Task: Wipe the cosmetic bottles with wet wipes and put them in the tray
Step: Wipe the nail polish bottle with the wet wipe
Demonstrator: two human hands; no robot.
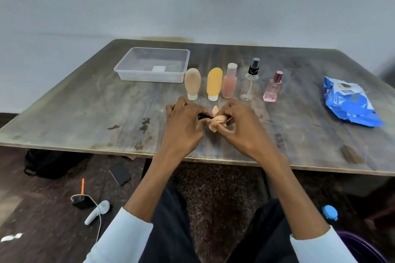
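While the two hands meet at the centre of the frame, the left hand (183,121) pinches the black cap end of a small bottle (204,116), fingers curled tight around it. The right hand (237,124) has its fingers closed on a crumpled, peach-stained wet wipe (218,123), bunched around the bottle's other end, so the body is hidden. Just above them, five more stand in a row: a beige tube (192,83), a yellow tube (213,83), a pink bottle (229,81), a clear spray bottle (250,80) and a pink perfume bottle (273,87). Up and left of centre sits the clear plastic tray (130,65), near the beige tube. Far right, the blue wipes pack (350,104) lies well apart on the wooden table (85,113).
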